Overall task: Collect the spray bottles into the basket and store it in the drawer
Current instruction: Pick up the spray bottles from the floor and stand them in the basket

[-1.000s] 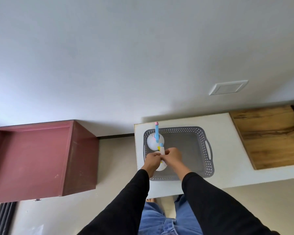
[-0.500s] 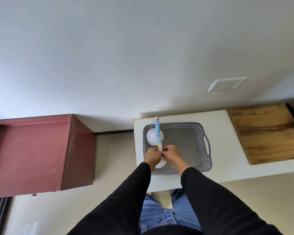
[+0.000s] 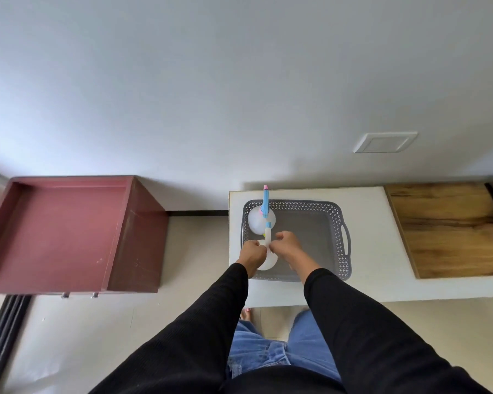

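A grey perforated basket (image 3: 340, 220) stands on a white table (image 3: 367, 280). In its far left corner stands a white spray bottle with a blue and pink head (image 3: 261, 220). A second white spray bottle with a white and yellow head (image 3: 268, 260) stands in the near left corner. My left hand (image 3: 252, 253) is closed around this bottle's neck from the left. My right hand (image 3: 288, 248) pinches the same neck from the right, above the basket floor. Both hands hide much of the bottle's top.
A dark red open drawer (image 3: 69, 231) juts out on the left, its inside bare. A wooden board (image 3: 450, 228) lies on the table's right part. A white wall plate (image 3: 384, 142) sits above. My jeans and bare feet show below the table edge.
My view has shifted slightly, so the table and drawer sit a little lower in frame. Both hands stay on the near spray bottle; my right hand's fingers have loosened somewhat.
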